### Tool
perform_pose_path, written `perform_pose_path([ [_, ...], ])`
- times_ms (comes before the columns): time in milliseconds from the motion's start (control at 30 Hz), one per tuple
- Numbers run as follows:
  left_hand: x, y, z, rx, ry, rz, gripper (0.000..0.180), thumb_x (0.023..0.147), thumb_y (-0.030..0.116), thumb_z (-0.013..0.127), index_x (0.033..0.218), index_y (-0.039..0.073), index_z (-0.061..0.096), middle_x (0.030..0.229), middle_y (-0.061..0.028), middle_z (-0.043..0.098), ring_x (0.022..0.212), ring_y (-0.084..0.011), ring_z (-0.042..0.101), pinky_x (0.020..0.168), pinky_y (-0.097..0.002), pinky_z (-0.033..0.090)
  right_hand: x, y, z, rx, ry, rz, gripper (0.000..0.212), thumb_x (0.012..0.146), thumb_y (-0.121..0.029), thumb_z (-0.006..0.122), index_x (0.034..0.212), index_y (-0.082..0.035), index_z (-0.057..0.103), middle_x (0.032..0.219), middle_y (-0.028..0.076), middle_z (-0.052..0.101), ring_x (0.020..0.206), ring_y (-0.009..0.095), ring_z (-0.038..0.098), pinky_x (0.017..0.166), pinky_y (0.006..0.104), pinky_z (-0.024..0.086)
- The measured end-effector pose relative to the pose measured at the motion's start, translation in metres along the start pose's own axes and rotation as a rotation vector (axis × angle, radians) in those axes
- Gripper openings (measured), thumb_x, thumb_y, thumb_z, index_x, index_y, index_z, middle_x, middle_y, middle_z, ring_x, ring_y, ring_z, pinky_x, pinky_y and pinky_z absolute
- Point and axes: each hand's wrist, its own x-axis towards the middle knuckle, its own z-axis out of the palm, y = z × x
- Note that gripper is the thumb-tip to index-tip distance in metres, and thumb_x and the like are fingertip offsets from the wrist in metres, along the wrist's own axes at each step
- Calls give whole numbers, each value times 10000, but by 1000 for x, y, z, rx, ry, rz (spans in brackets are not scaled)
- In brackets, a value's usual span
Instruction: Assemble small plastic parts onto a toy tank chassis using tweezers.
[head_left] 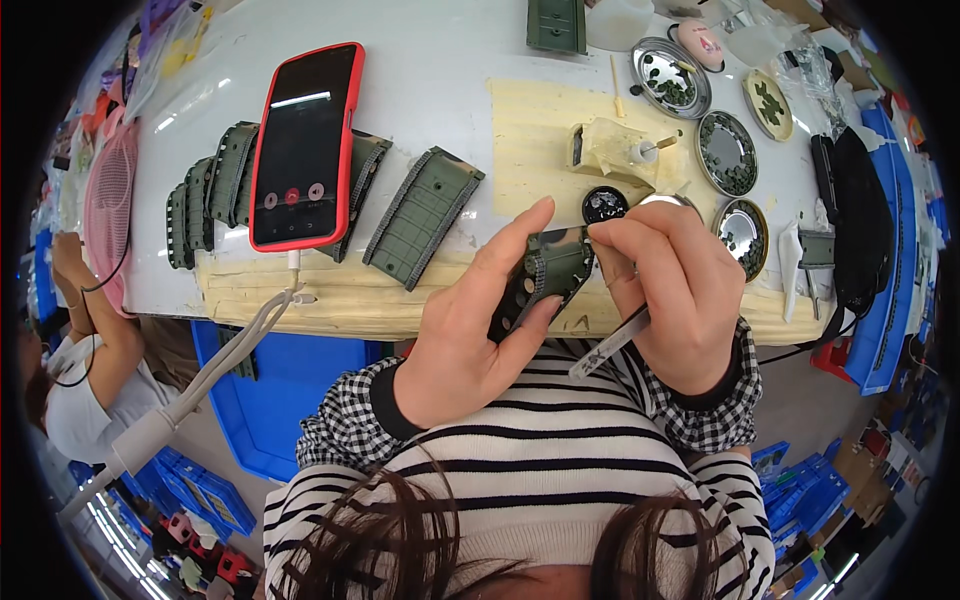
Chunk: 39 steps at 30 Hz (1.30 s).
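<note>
Near the table's front edge, my left hand (pixel 455 335) grips a dark green model piece (pixel 562 262) with a row of round shapes along its side, tilted between thumb and fingers. My right hand (pixel 685 295) is closed, its fingertips pinched at the piece's upper right corner. A slim, flat silvery tool (pixel 608 347) sticks out below that hand; its working end is hidden by the fingers. Just beyond the hands stands a small round pot (pixel 605 204) of glossy black stuff. Similar green ribbed pieces, one of them a panel (pixel 424 215), lie to the left.
A red-cased phone (pixel 305 150) stands on a cabled holder (pixel 200 390) at left. Round metal dishes (pixel 728 152) of small green parts sit at right, near a tape-wrapped block (pixel 610 150). A blue bin (pixel 290 400) is below the table; another person's arm (pixel 110 330) shows at far left.
</note>
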Motion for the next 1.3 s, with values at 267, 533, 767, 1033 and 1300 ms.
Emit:
perform_pose_path([
  [267,-1,3,3,-7,5,-18,620,850,-120,555,1408,-67,290,1290,-154,487,1152,-165,516,977,-271,392,-5,-5,-2,-53,-52,-24,284,686,-79,590,945,30,631,909,97,591,593,181,568,520,272,446],
  [533,1,-7,12,-177,97,-32,603,865,-57,585,1407,-14,326,1162,-146,584,995,-159,607,864,-251,463,-16,-6,2,147,-13,119,321,652,27,667,972,18,642,909,130,592,653,235,600,563,307,489],
  [767,0,-6,8,-344,12,-131,608,906,-47,513,1434,10,217,1298,-195,508,1076,-196,598,898,-337,538,-30,11,-28,217,233,521,133,787,27,694,906,-11,649,800,66,599,569,102,475,517,227,372],
  [1033,4,3,12,-441,32,-221,600,922,-14,505,1442,18,208,1274,-223,527,973,-217,649,862,-343,547,-65,71,-73,-78,-87,621,115,779,35,664,889,16,634,769,76,602,675,176,538,582,272,389],
  [1300,1,3,12,-442,51,-223,617,918,-18,503,1451,19,196,1265,-218,532,970,-218,648,855,-341,547,-61,78,-71,22,-240,597,98,782,-3,679,864,14,630,763,56,611,636,144,502,569,266,364],
])
